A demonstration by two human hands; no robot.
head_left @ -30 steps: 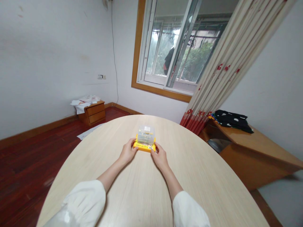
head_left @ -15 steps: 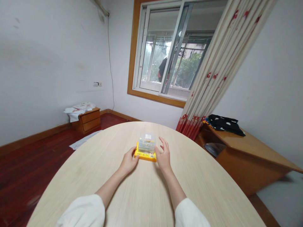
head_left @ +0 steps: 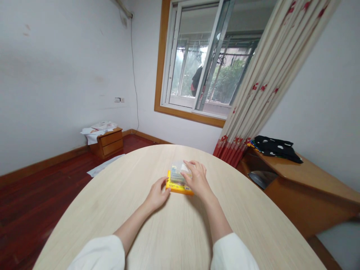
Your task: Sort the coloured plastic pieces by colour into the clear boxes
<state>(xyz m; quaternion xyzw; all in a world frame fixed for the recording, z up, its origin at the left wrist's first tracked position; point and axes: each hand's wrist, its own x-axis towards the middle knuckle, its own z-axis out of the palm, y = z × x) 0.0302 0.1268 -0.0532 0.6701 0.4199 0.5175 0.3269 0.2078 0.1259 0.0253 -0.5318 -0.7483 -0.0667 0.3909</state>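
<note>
A flat yellow box (head_left: 180, 189) lies on the pale round table. On top of it rests a small clear plastic box (head_left: 176, 174) with a white label; what it contains is too small to make out. My left hand (head_left: 157, 194) grips the yellow box at its left edge, thumb at the near corner. My right hand (head_left: 198, 180) is curled over the right side of the clear plastic box, thumb and fingertips on it, covering part of its lid and label.
Around both boxes spreads the wooden tabletop (head_left: 157, 232). On the right, a brown desk (head_left: 309, 180) bears a folded black cloth (head_left: 277, 147). A low cabinet (head_left: 111, 142) with papers stands at the far left. A curtain (head_left: 253, 97) hangs beside the window.
My right hand has moved from the right of the boxes up onto the clear plastic box, its fingers closing over it. My left hand keeps its hold. The whole view has shifted slightly.
</note>
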